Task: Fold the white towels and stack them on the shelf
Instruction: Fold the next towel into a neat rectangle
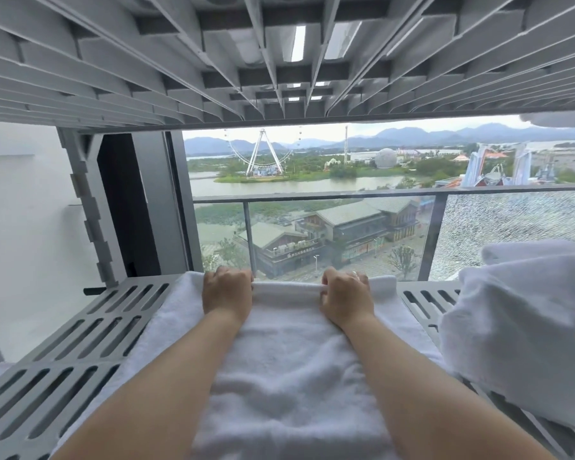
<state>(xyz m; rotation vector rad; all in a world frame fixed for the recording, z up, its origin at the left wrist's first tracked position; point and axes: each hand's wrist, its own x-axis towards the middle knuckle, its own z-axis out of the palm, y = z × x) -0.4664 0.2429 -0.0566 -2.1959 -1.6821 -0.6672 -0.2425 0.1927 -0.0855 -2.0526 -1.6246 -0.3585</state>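
Hands curled, left hand [227,291], right hand [346,294], gripping white towel [289,376] far edge

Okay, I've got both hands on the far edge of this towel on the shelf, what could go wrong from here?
The left hand and right hand grip the towel near the middle of its far edge, so the unheld corners may lag and skew the fold. That edge lies at the back of the slotted shelf; a push might send it over. The loose pile of towels at the right sits close and could get dragged.
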